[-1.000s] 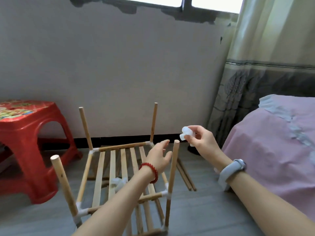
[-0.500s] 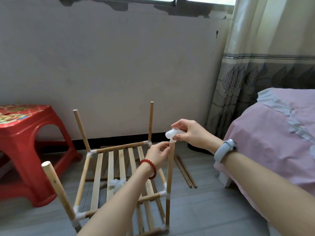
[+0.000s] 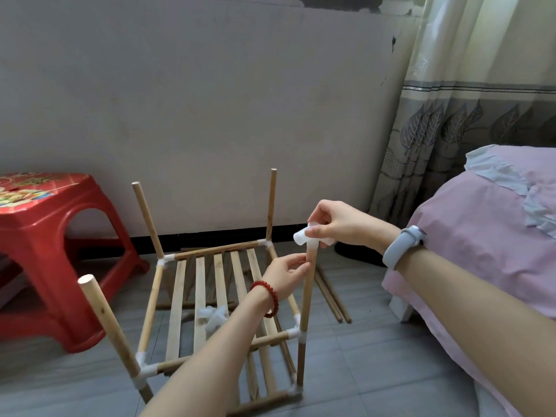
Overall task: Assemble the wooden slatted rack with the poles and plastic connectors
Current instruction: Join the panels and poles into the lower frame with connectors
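The partly built wooden slatted rack (image 3: 210,284) stands on the grey floor with several upright poles joined by white plastic connectors. My left hand (image 3: 285,273) pinches the near right pole (image 3: 307,296) just below its top. My right hand (image 3: 337,225) holds a white plastic connector (image 3: 304,238) that sits on the top end of that pole. Loose white connectors (image 3: 215,317) lie on the slats in the middle of the rack. The other pole tops are bare.
A red plastic stool (image 3: 45,251) stands to the left of the rack. A bed with a pink sheet (image 3: 481,236) fills the right side, a curtain (image 3: 466,115) behind it. Spare wooden poles (image 3: 331,299) lie on the floor right of the rack. A grey wall is behind.
My right hand brought the connector from the right down onto the top of the near right pole. My left hand closed on that pole below its top.
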A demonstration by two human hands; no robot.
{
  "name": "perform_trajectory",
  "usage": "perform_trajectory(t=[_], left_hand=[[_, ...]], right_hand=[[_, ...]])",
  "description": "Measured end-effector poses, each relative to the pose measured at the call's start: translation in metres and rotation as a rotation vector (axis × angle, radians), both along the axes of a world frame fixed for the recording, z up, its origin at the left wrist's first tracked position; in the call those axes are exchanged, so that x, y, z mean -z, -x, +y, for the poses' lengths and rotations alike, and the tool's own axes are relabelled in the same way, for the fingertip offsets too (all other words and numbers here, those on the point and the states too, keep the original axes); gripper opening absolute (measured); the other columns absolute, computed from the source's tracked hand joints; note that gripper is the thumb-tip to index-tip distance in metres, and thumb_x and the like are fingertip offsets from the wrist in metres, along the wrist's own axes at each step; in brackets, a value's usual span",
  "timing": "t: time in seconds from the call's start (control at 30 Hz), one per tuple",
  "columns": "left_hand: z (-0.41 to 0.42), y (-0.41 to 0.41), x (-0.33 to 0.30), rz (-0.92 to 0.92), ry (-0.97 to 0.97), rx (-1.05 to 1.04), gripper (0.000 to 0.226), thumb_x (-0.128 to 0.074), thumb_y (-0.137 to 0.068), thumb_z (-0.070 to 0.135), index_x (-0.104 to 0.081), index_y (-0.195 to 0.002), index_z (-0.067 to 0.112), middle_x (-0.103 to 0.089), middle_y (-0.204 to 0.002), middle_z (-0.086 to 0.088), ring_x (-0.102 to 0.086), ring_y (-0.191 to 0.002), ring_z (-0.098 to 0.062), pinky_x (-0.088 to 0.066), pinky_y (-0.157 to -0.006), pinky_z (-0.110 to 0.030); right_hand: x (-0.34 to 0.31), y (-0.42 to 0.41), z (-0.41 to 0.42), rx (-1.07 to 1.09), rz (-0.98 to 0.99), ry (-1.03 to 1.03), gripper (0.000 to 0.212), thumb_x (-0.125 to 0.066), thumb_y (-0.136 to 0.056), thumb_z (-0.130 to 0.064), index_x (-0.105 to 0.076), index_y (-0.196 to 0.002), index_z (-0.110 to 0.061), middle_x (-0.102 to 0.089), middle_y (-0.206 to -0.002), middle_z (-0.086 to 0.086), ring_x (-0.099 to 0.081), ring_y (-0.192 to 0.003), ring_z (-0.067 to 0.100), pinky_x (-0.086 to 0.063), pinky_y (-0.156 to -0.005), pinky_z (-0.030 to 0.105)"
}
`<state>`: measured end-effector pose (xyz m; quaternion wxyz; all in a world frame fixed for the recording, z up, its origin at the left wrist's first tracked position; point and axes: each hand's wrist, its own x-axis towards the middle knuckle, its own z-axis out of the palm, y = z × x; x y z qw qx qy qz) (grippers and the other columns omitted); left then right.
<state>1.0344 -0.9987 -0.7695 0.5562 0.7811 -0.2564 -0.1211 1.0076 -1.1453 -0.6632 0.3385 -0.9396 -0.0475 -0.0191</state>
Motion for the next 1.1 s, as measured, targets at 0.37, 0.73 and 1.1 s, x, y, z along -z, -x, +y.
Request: perform_trajectory(t=[0.37,0.73,1.1], left_hand=[[-0.015,-0.006,0.026,-0.214,-0.062,-0.1,0.023,-0.05,-0.095,0.023,-0.066,-0.112,0.022,-0.064,-0.1,0.009,-0.049,-0.1,-0.008,-0.039,-0.086,-0.027],[-0.019,-0.008,0.035,-0.242,-0.081,-0.218,0.024,-0.051,-0.094,0.03,-0.064,-0.114,0.03,-0.052,-0.089,0.02,-0.034,-0.099,-0.011,-0.036,-0.095,-0.037],[0.027,-0.008,0.013,-0.165,-0.274,-0.163,0.044,-0.057,-0.09,0.029,-0.049,-0.133,0.022,-0.058,-0.125,0.002,-0.05,-0.12,-0.014,-0.042,-0.101,-0.032]], right_hand=[[0.003,-0.013,0.004,0.051,-0.011,0.166,0.013,-0.07,-0.077,-0.04,-0.065,-0.076,-0.029,-0.058,-0.077,-0.015,-0.053,-0.071,-0.001,-0.037,-0.058,0.016],[0.027,-0.012,0.021,0.39,-0.028,-0.211,0.035,-0.072,-0.074,-0.041,-0.056,-0.063,-0.012,-0.062,-0.066,-0.002,-0.054,-0.067,0.01,-0.045,-0.063,0.026],[0.014,-0.004,0.044,0.475,0.065,0.059,0.03,-0.053,-0.084,-0.034,-0.059,-0.071,-0.008,-0.059,-0.066,-0.002,-0.053,-0.077,0.024,-0.035,-0.066,0.031]])
